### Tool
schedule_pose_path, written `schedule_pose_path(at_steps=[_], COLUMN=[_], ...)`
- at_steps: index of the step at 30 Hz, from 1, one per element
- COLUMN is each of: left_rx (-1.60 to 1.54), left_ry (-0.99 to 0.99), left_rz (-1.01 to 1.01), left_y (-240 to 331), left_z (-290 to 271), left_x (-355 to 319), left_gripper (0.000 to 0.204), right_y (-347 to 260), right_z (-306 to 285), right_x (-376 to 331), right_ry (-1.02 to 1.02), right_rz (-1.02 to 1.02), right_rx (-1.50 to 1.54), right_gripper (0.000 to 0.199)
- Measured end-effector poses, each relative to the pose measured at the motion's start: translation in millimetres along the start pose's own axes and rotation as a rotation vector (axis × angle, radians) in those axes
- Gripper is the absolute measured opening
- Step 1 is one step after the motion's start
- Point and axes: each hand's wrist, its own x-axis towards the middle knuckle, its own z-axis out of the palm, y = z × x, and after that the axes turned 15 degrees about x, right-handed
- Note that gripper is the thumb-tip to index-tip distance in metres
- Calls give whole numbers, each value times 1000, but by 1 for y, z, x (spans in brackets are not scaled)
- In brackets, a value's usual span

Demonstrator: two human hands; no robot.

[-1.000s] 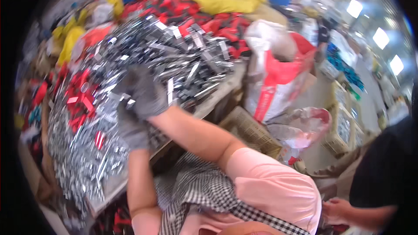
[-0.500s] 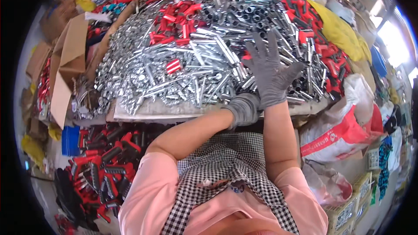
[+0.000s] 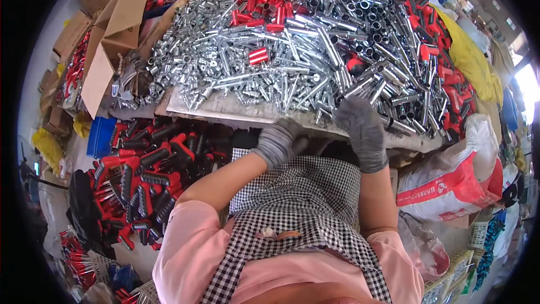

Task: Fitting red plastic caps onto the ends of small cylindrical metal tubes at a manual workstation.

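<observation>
Fingers (image 3: 350, 111) of my gloved right hand (image 3: 363, 135) bend inward, blurred, right of centre; I cannot tell whether they hold anything. My left hand (image 3: 279, 143) curls by the front edge of the table (image 3: 225, 106), its fingertips hidden. Metal tubes (image 3: 388, 81) lie heaped just above my right hand, the nearest slanting lengthwise toward the upper right.

We make out printing on the white-and-red sack (image 3: 464, 177) at the right: a slanting row of pale characters (image 3: 419, 193) beside a small pale emblem (image 3: 441, 188) on its red band, with smaller pale lettering (image 3: 454, 214) on red below.
</observation>
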Motion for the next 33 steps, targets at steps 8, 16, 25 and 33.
schedule_pose_path(at_steps=[8,16,25,33], left_rx=[37,-164,-731,-662], left_ry=[70,75,224,414], left_rz=[-620,-794,-672,-247], left_y=[-32,-69,-28,-4], left_z=[11,-15,-102,-70], left_x=[56,72,-43,-31], left_gripper=[66,30,19,39], right_y=[79,61,80,108], right_z=[-15,11,44,19], right_x=[-41,-48,-17,-37], right_ry=[299,403,-390,-216], right_rz=[315,318,-538,-118], right_rx=[-65,-278,-1669,-930], right_gripper=[28,24,57,33])
